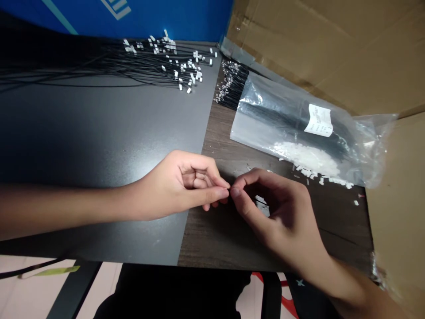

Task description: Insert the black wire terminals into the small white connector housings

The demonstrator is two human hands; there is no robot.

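My left hand (179, 186) and my right hand (275, 208) meet above the seam between the dark grey desktop (99, 133) and a brown wood-grain board (212, 235). Their thumbs and forefingers pinch together on something tiny, seemingly a thin black wire's end, mostly hidden by the fingertips. A small white piece (262, 207) shows beneath my right palm. Far ahead lies a bundle of black wires with white connectors (169, 62). A clear plastic bag (288, 128) with a paper label holds more wires.
Silvery crimped wire ends (230, 75) fan out beside the bag, and loose white connectors (318, 176) lie along its edge. Cardboard box walls (332, 53) rise on the right, with a blue panel (133, 17) behind. The desk's front edge runs below my hands.
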